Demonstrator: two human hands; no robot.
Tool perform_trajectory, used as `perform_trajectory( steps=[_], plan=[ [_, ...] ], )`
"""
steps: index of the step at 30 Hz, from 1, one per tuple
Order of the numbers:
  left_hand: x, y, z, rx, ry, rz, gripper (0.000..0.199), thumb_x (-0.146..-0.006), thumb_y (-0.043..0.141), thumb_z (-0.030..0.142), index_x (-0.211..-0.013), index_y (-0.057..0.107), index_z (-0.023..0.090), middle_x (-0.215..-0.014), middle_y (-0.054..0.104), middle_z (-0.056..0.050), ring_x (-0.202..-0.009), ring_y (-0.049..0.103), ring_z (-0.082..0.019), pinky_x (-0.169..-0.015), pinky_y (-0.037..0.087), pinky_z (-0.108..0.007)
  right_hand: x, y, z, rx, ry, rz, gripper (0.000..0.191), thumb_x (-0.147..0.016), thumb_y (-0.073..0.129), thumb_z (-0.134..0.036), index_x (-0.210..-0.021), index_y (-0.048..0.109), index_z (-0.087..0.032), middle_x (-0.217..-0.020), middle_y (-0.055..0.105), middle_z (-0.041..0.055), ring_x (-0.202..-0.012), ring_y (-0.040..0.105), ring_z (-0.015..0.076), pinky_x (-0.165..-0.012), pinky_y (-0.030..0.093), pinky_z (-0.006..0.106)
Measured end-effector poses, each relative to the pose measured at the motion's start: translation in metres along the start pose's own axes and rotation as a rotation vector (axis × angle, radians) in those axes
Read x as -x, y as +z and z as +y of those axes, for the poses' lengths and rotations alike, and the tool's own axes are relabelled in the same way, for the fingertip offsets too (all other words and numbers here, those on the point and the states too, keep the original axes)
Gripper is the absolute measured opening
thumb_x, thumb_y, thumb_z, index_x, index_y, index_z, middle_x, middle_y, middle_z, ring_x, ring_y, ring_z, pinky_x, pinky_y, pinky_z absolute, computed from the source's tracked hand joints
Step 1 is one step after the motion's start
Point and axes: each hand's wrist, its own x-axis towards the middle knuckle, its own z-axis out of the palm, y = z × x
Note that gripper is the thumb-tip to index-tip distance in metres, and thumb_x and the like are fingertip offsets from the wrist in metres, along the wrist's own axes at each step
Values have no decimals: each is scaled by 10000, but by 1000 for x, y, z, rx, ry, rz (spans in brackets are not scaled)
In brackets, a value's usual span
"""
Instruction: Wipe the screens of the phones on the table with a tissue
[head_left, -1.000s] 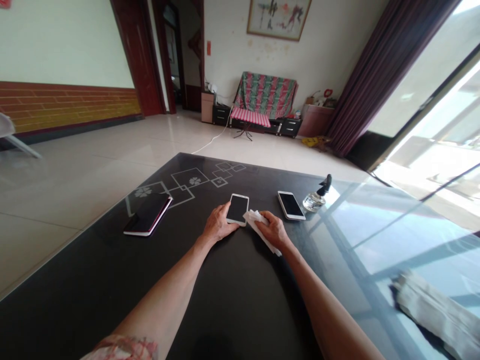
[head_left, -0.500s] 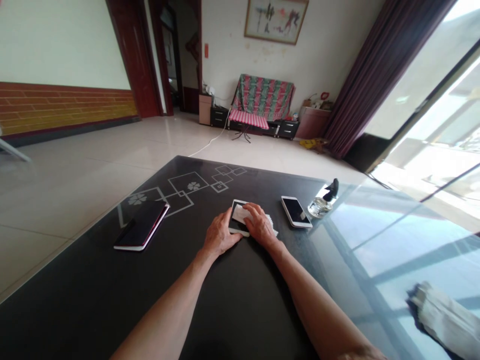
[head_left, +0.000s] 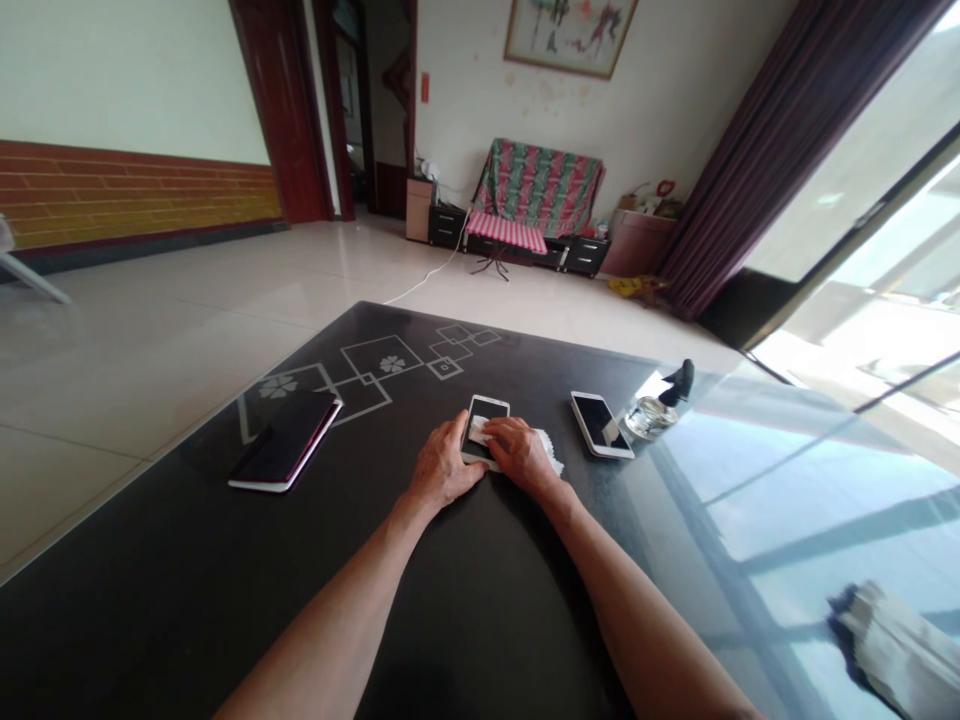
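Observation:
A white-framed phone (head_left: 489, 408) lies screen up on the dark table (head_left: 300, 590). Its left edge and near corner are gripped by my left hand (head_left: 444, 465). My right hand (head_left: 521, 455) presses a white cloth (head_left: 553, 452) onto the screen, fingers closed over it; part of the cloth sticks out to the right of the hand. To the right lies a second white phone (head_left: 602, 425), and beside it stands a clear glass bottle (head_left: 649, 418) with a black top (head_left: 681, 382).
A dark notebook (head_left: 283, 440) lies on the table's left side. Crumpled pale fabric (head_left: 896, 640) is at the lower right. Beyond the table are a small striped table (head_left: 507, 232), cabinets (head_left: 585, 256) and a purple curtain (head_left: 780, 140).
My right hand and the cloth have slid down the phone's screen, so more of its upper part shows. My left hand keeps its grip. The view has shifted slightly.

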Motion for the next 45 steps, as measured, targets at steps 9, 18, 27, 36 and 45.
perform_trajectory(
  steps=[9,18,27,36,45],
  plan=[
    [0,0,0,13,-27,7,866,-639,739,267,-1398,330,189,-1159,606,-83,-1061,577,-267,-866,488,-350,-25,6,10,97,-6,-85,281,-835,476,-84,-982,690,-191,-1071,661,68,-992,583,176,-938,407,334],
    [-1,0,1,24,-58,2,921,-628,767,326,-1412,306,177,-1120,623,-75,-1034,594,-258,-853,498,-349,-62,20,24,291,114,-127,334,-872,427,-105,-1038,697,-211,-1095,647,72,-944,581,188,-922,393,328],
    [0,-3,4,32,-39,7,927,-634,772,343,-1406,305,132,-1141,622,-116,-1061,580,-280,-897,476,-378,-14,2,-14,189,-36,-187,364,-849,428,-73,-1065,684,-218,-1093,643,50,-958,567,173,-913,412,308],
    [-2,1,0,35,-36,3,945,-627,774,331,-1421,285,180,-1137,617,-94,-1060,572,-280,-874,477,-371,-30,6,6,241,-13,-186,349,-857,434,-94,-1059,689,-221,-1099,646,54,-986,566,188,-929,409,322],
    [0,2,1,-28,-32,53,897,-614,783,327,-1381,345,173,-1117,607,-94,-1056,557,-279,-879,475,-371,-57,22,18,368,139,-132,372,-853,424,-101,-1131,648,-201,-1097,605,111,-962,539,229,-912,396,356]
  ],
)
